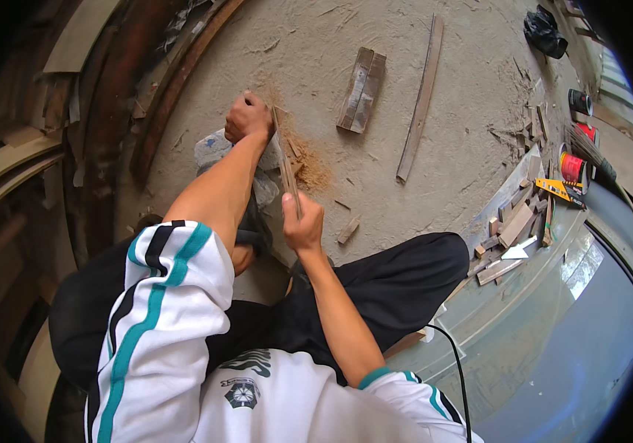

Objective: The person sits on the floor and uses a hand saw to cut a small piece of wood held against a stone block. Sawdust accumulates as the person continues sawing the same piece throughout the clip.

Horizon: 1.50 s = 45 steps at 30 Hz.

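My right hand (303, 223) is closed round the near end of a thin brownish strip (287, 164), which looks like wood and points away from me. My left hand (248, 118) is a fist beside the strip's far end; what its fingers hold is hidden. Below that fist sits a greyish, plastic-looking lump (211, 148). Orange-brown sawdust (315, 171) and small chips lie on the floor just right of the strip. A short wood offcut (348, 229) rests right of my right hand.
Two short boards (361, 90) and a long narrow batten (421, 100) lie on the concrete floor (316, 44). At right are a glass pane (508, 354), wood offcuts (514, 225), a yellow square (555, 189), cans (573, 168) and a brush (590, 148). Timber (176, 88) stands at left.
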Tool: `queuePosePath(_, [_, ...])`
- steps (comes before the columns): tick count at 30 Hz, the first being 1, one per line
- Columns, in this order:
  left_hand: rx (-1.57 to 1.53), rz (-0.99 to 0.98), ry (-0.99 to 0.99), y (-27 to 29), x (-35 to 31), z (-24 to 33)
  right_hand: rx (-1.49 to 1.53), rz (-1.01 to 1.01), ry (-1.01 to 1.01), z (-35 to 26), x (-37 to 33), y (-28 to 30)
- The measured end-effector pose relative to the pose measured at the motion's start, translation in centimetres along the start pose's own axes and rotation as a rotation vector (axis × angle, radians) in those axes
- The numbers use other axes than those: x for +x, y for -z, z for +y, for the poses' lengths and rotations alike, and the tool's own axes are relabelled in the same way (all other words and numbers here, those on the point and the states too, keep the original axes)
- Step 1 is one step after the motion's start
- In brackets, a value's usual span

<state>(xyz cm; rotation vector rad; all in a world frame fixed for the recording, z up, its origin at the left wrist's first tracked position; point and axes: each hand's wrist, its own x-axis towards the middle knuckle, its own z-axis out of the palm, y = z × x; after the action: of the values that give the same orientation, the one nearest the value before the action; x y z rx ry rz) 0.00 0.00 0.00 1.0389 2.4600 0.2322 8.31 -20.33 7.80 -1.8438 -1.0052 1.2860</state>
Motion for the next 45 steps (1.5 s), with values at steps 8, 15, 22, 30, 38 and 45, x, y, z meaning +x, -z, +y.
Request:
queuePosePath(8, [0.045, -0.08, 0.054, 0.5, -1.8, -0.8, -0.017, 0.069, 0.064, -0.6, -4.8, 0.6])
queuePosePath(15, [0.007, 0.01, 0.005, 1.1, 0.4, 0.7, 0.113, 0.079, 0.099, -2.6, -9.1, 3.0])
queuePosePath(22, [0.021, 0.046, -0.011, 0.2, 0.4, 0.5, 0.095, 0.065, -0.011, -2.2, -4.6, 1.3])
queuePosePath(30, [0.009, 0.049, -0.015, -0.3, -0.5, 0.2, 0.139, 0.041, -0.01, 0.7, -2.4, 1.3])
queuePosePath(38, [-0.039, -0.035, 0.003, 0.1, 1.5, -0.7, 0.464, -0.207, -0.322, -1.9, -0.2, 3.2])
queuePosePath(45, [-0.112, -0.117, -0.187, 0.8, -0.4, -2.2, 0.105, -0.118, -0.484, -5.4, 1.1, 2.7])
